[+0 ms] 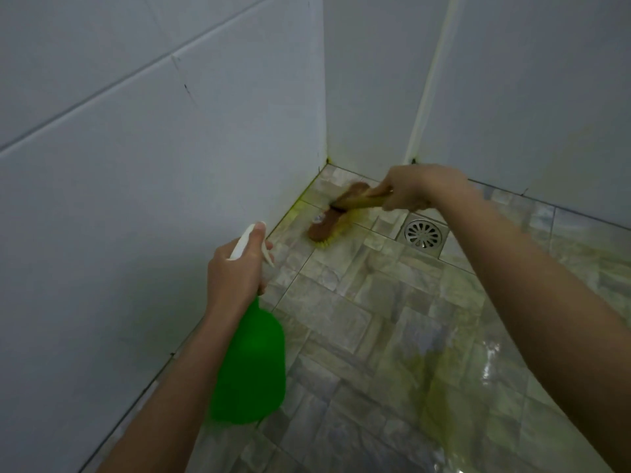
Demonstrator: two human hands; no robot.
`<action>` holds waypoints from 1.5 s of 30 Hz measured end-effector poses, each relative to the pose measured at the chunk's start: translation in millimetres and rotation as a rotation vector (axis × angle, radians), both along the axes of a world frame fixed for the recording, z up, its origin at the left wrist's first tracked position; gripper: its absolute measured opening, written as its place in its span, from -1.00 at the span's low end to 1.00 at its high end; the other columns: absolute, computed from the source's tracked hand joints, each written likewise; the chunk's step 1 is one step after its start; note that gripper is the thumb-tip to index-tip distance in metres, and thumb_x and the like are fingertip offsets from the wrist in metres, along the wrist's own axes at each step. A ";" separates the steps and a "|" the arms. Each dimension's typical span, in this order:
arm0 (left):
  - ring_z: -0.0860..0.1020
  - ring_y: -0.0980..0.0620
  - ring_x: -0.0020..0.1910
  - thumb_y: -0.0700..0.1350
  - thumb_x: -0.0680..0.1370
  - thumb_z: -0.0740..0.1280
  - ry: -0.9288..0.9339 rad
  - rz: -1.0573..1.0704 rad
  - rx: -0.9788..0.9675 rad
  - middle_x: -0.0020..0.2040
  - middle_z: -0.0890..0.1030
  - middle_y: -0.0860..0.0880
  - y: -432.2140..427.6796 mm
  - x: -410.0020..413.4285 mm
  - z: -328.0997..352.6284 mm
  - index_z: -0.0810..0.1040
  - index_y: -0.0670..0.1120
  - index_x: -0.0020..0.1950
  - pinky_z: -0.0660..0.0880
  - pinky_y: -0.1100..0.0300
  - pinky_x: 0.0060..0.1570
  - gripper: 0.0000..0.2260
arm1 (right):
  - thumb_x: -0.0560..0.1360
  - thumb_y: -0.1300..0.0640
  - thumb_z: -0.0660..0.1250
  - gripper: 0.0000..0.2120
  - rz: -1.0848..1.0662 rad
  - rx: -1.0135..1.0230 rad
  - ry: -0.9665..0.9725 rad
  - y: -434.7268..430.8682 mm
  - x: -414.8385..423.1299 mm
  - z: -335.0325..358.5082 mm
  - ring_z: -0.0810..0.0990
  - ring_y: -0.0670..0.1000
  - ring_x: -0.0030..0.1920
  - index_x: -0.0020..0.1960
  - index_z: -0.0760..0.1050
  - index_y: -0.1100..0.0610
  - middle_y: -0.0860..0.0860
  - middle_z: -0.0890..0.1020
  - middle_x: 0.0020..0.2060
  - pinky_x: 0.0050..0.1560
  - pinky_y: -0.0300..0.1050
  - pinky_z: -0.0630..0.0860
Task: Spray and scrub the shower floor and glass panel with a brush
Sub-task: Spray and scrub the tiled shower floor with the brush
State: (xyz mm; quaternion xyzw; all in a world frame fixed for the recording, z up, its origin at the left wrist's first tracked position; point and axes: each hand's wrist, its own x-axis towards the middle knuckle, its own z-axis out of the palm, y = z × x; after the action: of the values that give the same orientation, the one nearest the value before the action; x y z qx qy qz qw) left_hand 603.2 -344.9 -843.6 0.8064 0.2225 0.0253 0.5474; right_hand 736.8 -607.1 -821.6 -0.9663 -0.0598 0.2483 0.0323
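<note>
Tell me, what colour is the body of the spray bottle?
Green, with a white trigger head; the bottle shows best in the head view.

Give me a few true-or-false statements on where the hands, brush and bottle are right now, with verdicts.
1. The right hand grips the brush by its wooden handle. True.
2. The brush head is up on the glass panel. False: it is down on the floor, in the corner.
3. The left hand holds the green spray bottle at its white trigger head. True.
4. The spray bottle stands on the floor. False: the left hand holds it up, tilted.
5. The drain lies uncovered, right of the brush head. True.
</note>
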 end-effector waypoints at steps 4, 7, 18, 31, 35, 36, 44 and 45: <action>0.45 0.07 -0.62 0.23 0.62 0.27 -0.023 0.015 -0.007 -0.18 0.74 -0.12 -1.2 4.3 -2.1 0.72 -0.08 -0.15 0.45 0.21 -0.37 -0.55 | 0.55 0.13 0.21 -0.63 0.030 0.016 -0.126 21.0 5.7 -15.0 0.57 0.06 -0.23 0.35 0.46 -0.02 0.07 0.60 -0.13 -0.18 -0.10 0.48; 0.45 0.05 -0.61 0.22 0.63 0.27 -0.025 -0.005 -0.007 -0.19 0.73 -0.09 -7.9 5.7 -5.1 0.71 -0.15 -0.18 0.46 0.28 -0.46 -0.52 | 0.58 0.09 0.19 -0.58 0.038 0.066 -0.150 19.5 6.5 -26.1 0.56 0.10 -0.04 0.43 0.35 -0.11 0.08 0.57 0.01 -0.06 -0.07 0.47; 0.44 0.14 -0.64 0.21 0.63 0.28 -0.020 0.006 -0.047 -0.14 0.73 -0.04 -14.6 11.7 -3.0 0.73 -0.14 -0.07 0.43 0.33 -0.53 -0.55 | 0.60 0.09 0.20 -0.59 0.071 0.105 -0.117 15.8 19.6 -22.2 0.50 0.04 -0.19 0.43 0.36 -0.08 0.02 0.49 -0.17 -0.15 -0.12 0.42; 0.44 0.07 -0.65 0.21 0.62 0.29 -0.039 0.047 -0.022 -0.17 0.71 -0.24 9.4 6.5 -2.8 0.72 -0.16 -0.09 0.41 0.29 -0.50 -0.54 | 0.63 -0.03 0.11 -0.56 0.381 0.317 -0.216 15.2 -62.1 -96.4 0.36 -0.16 -0.44 0.48 0.15 -0.24 -0.13 0.39 -0.42 -0.37 -0.16 0.33; 0.45 0.04 -0.62 0.25 0.61 0.29 -0.042 0.049 -0.031 -0.17 0.73 -0.21 13.5 2.7 -1.3 0.73 -0.06 -0.16 0.46 0.20 -0.36 -0.57 | 0.63 -0.02 0.11 -0.58 0.195 0.314 -0.327 8.7 -23.9 -105.8 0.56 0.07 -0.23 0.48 0.22 -0.20 -0.01 0.53 -0.27 -0.25 -0.16 0.34; 0.44 0.04 -0.62 0.24 0.61 0.29 -0.045 0.055 -0.046 -0.17 0.74 -0.15 14.5 2.0 -0.3 0.72 -0.03 -0.17 0.47 0.19 -0.36 -0.58 | 0.63 0.00 0.11 -0.58 0.064 0.319 -0.348 4.4 -10.8 -106.4 0.58 0.14 -0.13 0.48 0.24 -0.17 0.07 0.59 -0.14 -0.21 -0.15 0.36; 0.44 0.04 -0.62 0.22 0.61 0.30 -0.034 0.058 -0.050 -0.15 0.75 -0.13 10.1 0.6 0.9 0.71 -0.07 -0.18 0.46 0.19 -0.38 -0.58 | 0.63 -0.02 0.11 -0.56 0.314 0.248 -0.289 1.3 -8.6 -95.4 0.54 0.06 -0.25 0.49 0.18 -0.21 0.05 0.58 -0.21 -0.15 -0.03 0.52; 0.44 0.04 -0.62 0.21 0.61 0.30 -0.041 0.059 -0.066 -0.16 0.75 -0.08 9.0 0.1 1.4 0.71 -0.03 -0.21 0.45 0.19 -0.38 -0.60 | 0.62 -0.01 0.12 -0.56 0.234 0.237 -0.325 -1.2 1.4 -94.5 0.55 0.08 -0.21 0.48 0.20 -0.20 0.06 0.58 -0.18 -0.13 -0.03 0.52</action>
State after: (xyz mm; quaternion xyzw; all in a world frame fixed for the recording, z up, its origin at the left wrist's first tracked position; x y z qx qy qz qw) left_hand 603.3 -335.9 -842.1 0.7805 0.2356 0.0504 0.5769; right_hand 738.1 -608.3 -916.1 -0.9695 -0.2046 0.0825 0.1066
